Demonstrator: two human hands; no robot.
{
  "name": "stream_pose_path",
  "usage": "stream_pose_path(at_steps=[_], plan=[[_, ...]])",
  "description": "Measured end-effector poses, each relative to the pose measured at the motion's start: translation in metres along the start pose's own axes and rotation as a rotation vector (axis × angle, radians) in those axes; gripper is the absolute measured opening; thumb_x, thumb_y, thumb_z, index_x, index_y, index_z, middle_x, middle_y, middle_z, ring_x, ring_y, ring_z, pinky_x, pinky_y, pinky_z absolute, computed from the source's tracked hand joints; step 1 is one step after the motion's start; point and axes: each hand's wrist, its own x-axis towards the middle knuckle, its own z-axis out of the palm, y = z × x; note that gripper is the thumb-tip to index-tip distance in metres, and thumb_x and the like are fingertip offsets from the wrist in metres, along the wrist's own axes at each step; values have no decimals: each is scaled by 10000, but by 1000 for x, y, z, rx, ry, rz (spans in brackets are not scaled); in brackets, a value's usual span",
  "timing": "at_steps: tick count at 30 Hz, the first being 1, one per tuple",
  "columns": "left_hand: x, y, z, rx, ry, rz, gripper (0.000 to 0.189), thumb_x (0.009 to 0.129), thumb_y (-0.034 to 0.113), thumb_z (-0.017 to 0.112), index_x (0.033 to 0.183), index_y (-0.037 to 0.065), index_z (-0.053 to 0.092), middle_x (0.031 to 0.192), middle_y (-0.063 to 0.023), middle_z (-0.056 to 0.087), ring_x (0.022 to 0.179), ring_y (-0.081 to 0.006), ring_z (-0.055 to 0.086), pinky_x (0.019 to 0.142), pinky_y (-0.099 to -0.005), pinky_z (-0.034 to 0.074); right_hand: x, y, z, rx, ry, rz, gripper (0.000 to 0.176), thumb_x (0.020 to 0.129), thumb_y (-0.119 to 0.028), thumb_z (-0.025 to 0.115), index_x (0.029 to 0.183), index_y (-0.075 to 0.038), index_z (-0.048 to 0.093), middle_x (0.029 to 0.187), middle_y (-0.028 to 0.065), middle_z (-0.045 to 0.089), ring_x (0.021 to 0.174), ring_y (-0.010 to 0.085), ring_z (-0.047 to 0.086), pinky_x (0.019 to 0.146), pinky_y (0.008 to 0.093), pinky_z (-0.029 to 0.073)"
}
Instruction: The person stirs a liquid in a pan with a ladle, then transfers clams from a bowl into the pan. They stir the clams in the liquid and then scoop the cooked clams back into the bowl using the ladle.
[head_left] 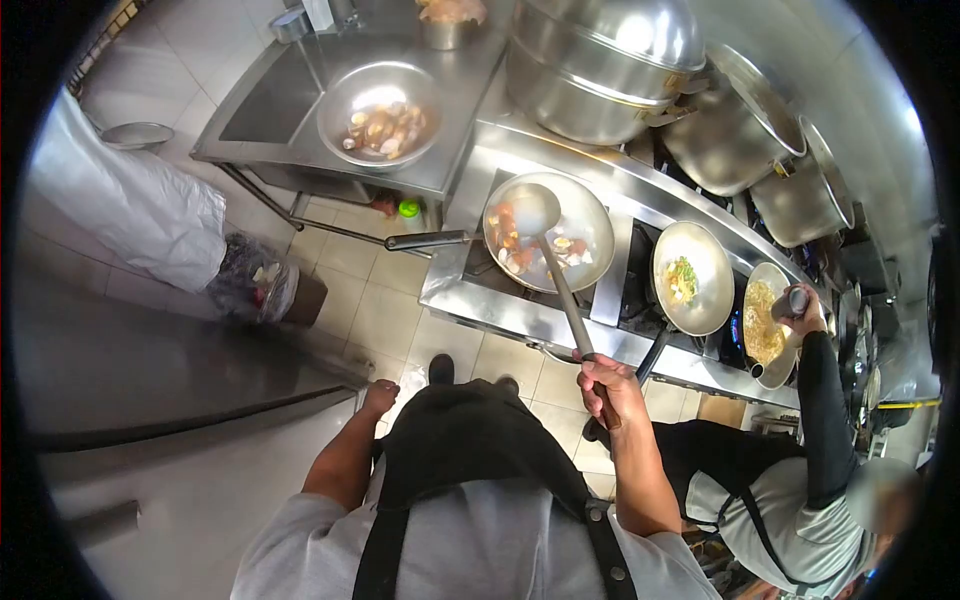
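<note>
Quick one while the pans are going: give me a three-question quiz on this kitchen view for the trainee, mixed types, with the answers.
1. Multiple choice: what does the wearer's right hand grip? A) a pan lid B) a ladle C) a knife
2. True or false: the steel bowl on the counter has food in it.
3. Fill in the colour: in the middle one of the three frying pans in the front row, the food is topped with ____ bits.

Key: 1 B; 2 true; 3 green.
</note>
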Motion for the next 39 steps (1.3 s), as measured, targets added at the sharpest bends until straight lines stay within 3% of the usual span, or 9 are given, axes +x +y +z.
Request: stream_pose_path(at_steps=[1,5,13,17,19,21,26,28,39], plan=[[0,8,0,-206,8,-257,250,790,191,624,991,46,649,736,-114,670,575,-224,632,589,-353,513,1,3,1,2,-1,2,231,870,-48,592,1080,47,589,618,40,552,363,84,422,327,202,327],[-15,28,-10,-73,22,-221,250,799,219,605,944,21,654,738,-121,671,561,-229,629,605,-357,516,1,25,5,-578,95,-128,105,860,-99,642,868,0,607,616,18,562,410,92,495,387,244,363],[-18,14,-9,371,-31,151,218,831,210,563,837,17,663,758,-144,665,593,-210,646,634,-357,523,11,56,-18,-1364,302,-469,385,841,-128,633,1176,51,571,754,250,645,700,431,646,649,469,520],[-30,33,-9,-99,33,-259,150,808,159,567,814,40,659,791,-142,676,660,-245,658,674,-387,519,11,63,-28,-1328,270,-579,330,847,-121,631,1124,52,583,727,212,657,623,375,660,579,433,526],[-26,9,-11,607,-53,265,109,786,132,590,784,38,643,786,-120,676,645,-250,642,667,-392,513,3,44,-14,-1091,193,-372,261,855,-115,628,1057,45,589,683,158,632,537,292,623,509,381,495],[-31,17,-13,413,-33,181,91,777,127,599,757,43,628,740,-110,654,617,-239,624,640,-387,503,2,31,-5,-754,111,-165,118,876,-99,620,867,10,576,613,20,534,405,80,485,375,244,370],[-21,-6,-3,170,174,405,148,775,148,612,669,50,580,594,-84,556,514,-189,551,546,-360,461,-7,15,5,-503,73,-80,87,871,-46,610,799,-18,570,603,27,552,366,90,452,348,229,344],[-37,60,-12,-341,152,-317,189,781,153,593,630,49,548,570,-92,534,524,-200,552,547,-373,453,-9,16,2,-475,47,-59,49,869,-40,611,849,1,593,612,31,556,365,89,447,344,228,343],[-26,50,-10,-172,29,-193,264,797,208,545,628,5,550,575,-132,554,525,-218,570,559,-386,458,-29,14,-5,-248,10,-9,90,862,-48,624,922,19,632,624,33,570,378,93,464,355,219,343]])
